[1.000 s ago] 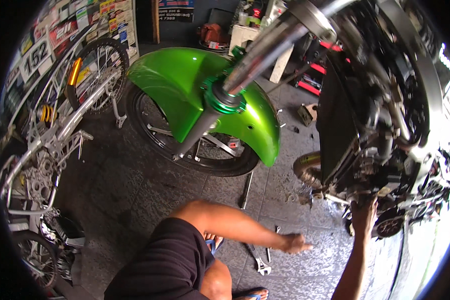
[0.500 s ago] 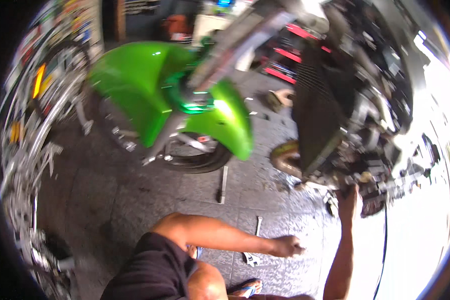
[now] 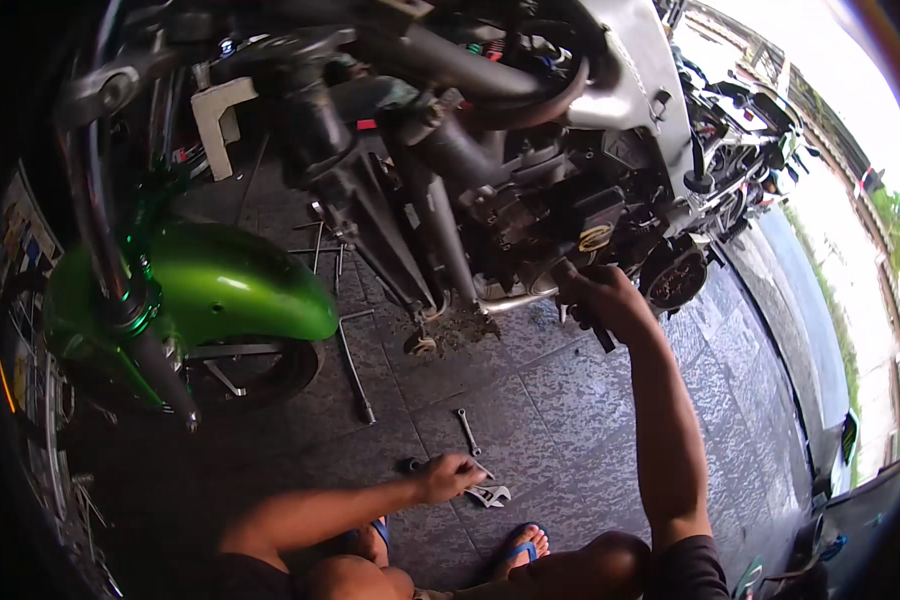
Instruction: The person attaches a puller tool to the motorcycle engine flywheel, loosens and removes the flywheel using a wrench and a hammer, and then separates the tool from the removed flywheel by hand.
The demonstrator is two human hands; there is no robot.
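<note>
My left hand [image 3: 448, 478] is closed low over the tiled floor, beside an adjustable wrench [image 3: 492, 495]; what its fingers hold, if anything, is hard to make out. A double-ended spanner [image 3: 467, 430] lies just above it. My right hand [image 3: 600, 305] is closed around a dark part at the underside of the motorcycle's engine [image 3: 530, 230], close to a round case [image 3: 675, 275]. The bike stands without a front wheel over a dark stain on the floor. At left is a detached front fork [image 3: 155, 375] with a green mudguard [image 3: 245, 285] and wheel.
Long-handled tools [image 3: 355, 370] lie on the tiles [image 3: 560, 420] between the wheel and the bike. A white stand [image 3: 220, 130] is behind. Another motorcycle [image 3: 745, 140] stands at right by a bright opening to outside. Metal frames [image 3: 55, 450] line the left edge.
My view has swung rightward, bringing the engine to the middle and the green mudguard to the left. My right hand stays on the engine's underside; my left hand remains low near the wrenches.
</note>
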